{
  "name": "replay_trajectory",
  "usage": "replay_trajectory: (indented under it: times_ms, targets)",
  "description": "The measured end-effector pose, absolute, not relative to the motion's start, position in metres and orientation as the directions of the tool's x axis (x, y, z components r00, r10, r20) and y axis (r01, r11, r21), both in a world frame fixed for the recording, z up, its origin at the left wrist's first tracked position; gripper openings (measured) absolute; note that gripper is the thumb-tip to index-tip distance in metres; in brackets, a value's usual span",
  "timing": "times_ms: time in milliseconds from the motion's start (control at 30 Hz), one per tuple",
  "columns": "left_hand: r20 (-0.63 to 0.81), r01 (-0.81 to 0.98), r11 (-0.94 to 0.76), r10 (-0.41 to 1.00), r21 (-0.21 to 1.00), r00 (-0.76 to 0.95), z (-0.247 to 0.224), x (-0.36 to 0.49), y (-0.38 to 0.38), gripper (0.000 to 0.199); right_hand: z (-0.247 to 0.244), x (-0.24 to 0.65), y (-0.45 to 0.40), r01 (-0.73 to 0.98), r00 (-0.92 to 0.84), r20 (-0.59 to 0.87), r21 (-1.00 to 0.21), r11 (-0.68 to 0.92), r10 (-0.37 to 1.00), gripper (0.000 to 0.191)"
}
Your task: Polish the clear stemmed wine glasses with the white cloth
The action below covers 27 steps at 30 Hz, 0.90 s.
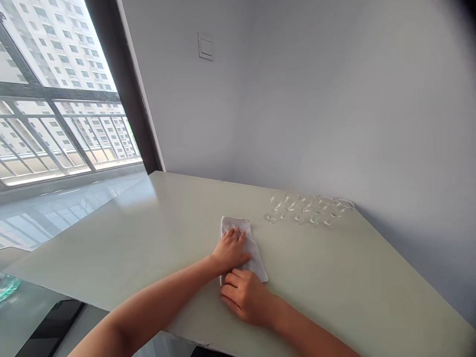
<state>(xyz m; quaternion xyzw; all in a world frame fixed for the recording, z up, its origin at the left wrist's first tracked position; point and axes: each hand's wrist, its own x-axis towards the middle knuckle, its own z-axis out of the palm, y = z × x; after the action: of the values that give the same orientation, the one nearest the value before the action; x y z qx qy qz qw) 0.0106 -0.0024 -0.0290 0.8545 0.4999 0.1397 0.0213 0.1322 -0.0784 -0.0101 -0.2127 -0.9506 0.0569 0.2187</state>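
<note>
A folded white cloth [256, 255] lies lengthwise on the pale tabletop [159, 233]. My left hand [229, 251] rests flat on its upper part, fingers stretched forward and thumb out to the right. Closer to me, my right hand [248, 297] is at the cloth's near end, its fingers curled over the left edge. The cloth beneath both palms is hidden. Beyond the hands to the right stand several clear stemmed glasses [270, 217] in close rows, touching neither hand.
Grey walls [316, 99] meet the table's back and right edges. At lower left, a black phone-like object [54, 325] and a greenish clear glass item [7, 286] sit on a lower surface. A window with railings [74, 134] is at left.
</note>
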Motion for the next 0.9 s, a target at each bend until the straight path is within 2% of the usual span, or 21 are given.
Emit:
replay_trajectory:
  times_ms: [67, 167, 367, 500, 667, 900]
  targets:
    - [0.187, 0.818, -0.545, 0.837, 0.186, 0.515, -0.036, 0.013, 0.004, 0.077, -0.009, 0.131, -0.080, 0.326, -0.799, 0.450, -0.232, 0.916, 0.398, 0.013]
    - [0.121, 0.762, -0.617, 0.786, 0.195, 0.606, -0.038, 0.011, 0.027, 0.081, -0.011, 0.132, -0.081, 0.285, -0.780, 0.491, -0.274, 0.919, 0.388, 0.015]
    - [0.005, 0.729, -0.649, 0.748, 0.219, 0.664, -0.032, 0.005, 0.096, 0.083, -0.020, 0.138, -0.073, 0.333, -0.768, 0.431, -0.364, 0.870, 0.474, 0.015]
    - [-0.021, 0.817, -0.528, 0.837, 0.234, 0.547, -0.033, -0.021, 0.142, 0.083, -0.022, 0.144, -0.066, 0.358, -0.724, 0.452, -0.399, 0.844, 0.521, 0.017]
    - [-0.044, 0.916, -0.343, 0.932, 0.207, 0.359, -0.030, -0.097, 0.183, 0.080, -0.025, 0.145, -0.063, 0.364, -0.696, 0.457, -0.441, 0.820, 0.554, 0.018]
    - [-0.071, 0.992, -0.018, 0.997, 0.128, 0.027, -0.025, -0.221, 0.176, 0.080, -0.031, 0.144, -0.061, 0.367, -0.688, 0.446, -0.466, 0.805, 0.572, 0.018]
